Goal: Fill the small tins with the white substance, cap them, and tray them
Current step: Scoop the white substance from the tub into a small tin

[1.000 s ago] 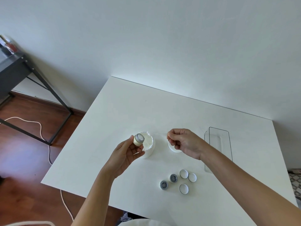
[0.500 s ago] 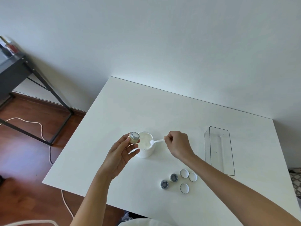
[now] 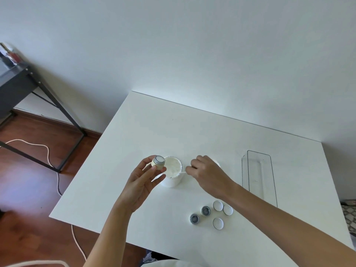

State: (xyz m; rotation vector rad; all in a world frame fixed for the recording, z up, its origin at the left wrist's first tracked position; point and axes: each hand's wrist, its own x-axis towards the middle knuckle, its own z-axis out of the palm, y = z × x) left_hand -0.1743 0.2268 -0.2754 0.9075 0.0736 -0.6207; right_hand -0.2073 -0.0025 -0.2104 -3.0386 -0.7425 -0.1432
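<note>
Left hand (image 3: pixel 143 182): fingertips pinching small round cream-sided metal tin (image 3: pixel 159 162), raised beside open white tub of white substance (image 3: pixel 172 173). Right hand (image 3: pixel 207 173): pinching thin white spatula (image 3: pixel 183 172), apparently dipped into tub. White tabletop (image 3: pixel 146 132).

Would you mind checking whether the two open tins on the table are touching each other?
Apart. The head view shows a strip of white table between the nearer tin and the farther tin.
</note>
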